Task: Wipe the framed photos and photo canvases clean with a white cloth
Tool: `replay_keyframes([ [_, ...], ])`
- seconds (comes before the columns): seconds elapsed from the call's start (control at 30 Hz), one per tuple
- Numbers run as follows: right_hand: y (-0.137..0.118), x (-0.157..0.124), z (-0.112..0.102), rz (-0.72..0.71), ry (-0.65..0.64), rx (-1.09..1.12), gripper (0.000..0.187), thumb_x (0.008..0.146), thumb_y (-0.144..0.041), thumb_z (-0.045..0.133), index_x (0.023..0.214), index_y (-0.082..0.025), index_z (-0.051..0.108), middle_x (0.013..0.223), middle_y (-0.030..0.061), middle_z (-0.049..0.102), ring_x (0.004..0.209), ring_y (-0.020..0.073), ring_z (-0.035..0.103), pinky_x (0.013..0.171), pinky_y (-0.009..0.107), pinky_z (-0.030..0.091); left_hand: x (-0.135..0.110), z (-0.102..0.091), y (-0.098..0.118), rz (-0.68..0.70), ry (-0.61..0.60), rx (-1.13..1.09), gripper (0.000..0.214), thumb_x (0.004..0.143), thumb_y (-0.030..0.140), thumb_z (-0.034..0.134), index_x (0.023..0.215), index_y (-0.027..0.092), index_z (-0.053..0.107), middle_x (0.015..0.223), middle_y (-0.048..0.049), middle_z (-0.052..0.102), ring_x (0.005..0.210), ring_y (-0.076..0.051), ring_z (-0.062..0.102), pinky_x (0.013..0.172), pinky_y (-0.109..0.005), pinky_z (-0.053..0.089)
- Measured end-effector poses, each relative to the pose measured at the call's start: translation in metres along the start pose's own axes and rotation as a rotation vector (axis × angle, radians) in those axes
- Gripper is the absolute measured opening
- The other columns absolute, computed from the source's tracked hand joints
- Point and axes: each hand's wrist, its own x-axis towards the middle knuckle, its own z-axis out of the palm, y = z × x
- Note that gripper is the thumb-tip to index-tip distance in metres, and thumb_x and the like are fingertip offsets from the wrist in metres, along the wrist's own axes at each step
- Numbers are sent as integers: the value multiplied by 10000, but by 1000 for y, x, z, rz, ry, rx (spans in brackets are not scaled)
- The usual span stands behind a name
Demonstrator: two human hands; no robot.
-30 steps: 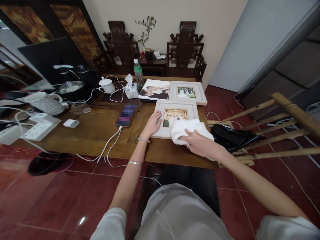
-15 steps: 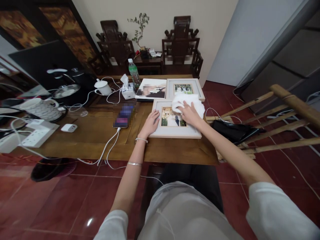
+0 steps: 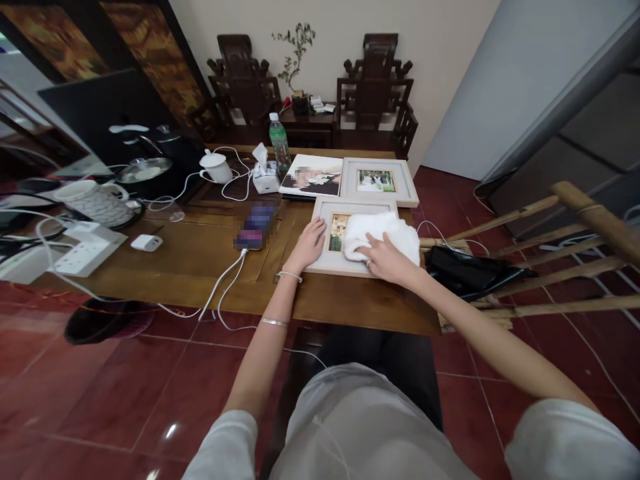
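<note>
A light-wood picture frame (image 3: 320, 261) with a pale mat lies flat near the table's front edge. My right hand (image 3: 387, 259) presses a folded white cloth (image 3: 383, 230) onto it, fingers bent into the fabric. The cloth covers the right part of the frame and most of its small photo (image 3: 338, 230). On the frame's left border rests my left hand (image 3: 309, 245), fingers stretched out over the rim. Just behind lie a second picture frame (image 3: 403, 175) and a white-edged photo panel (image 3: 313, 167).
Left of the frames are a phone (image 3: 256, 227) on a charging cable, a tissue box (image 3: 266, 179), a green-labelled bottle (image 3: 279, 141), a lidded cup (image 3: 216, 167) and a power strip (image 3: 87, 252). A bamboo rack (image 3: 525, 213) stands beside the table's right edge.
My right hand has moved the cloth toward me, from the frame's upper right corner down over the photo. The left hand stays on the left border. The view has shifted slightly.
</note>
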Motion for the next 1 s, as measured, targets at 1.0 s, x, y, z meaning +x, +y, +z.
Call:
replay_keyframes([
  [1.0,19,38,4,-3,65,5,502,821,-101,435,1305,-153,557,1427,165,480,1397,363,255,1062,642,189,-1,-1,-4,9,-14,0,411,932,240,398,1294,119,552,1416,-144,505,1396,-254,355,1161,-491,284],
])
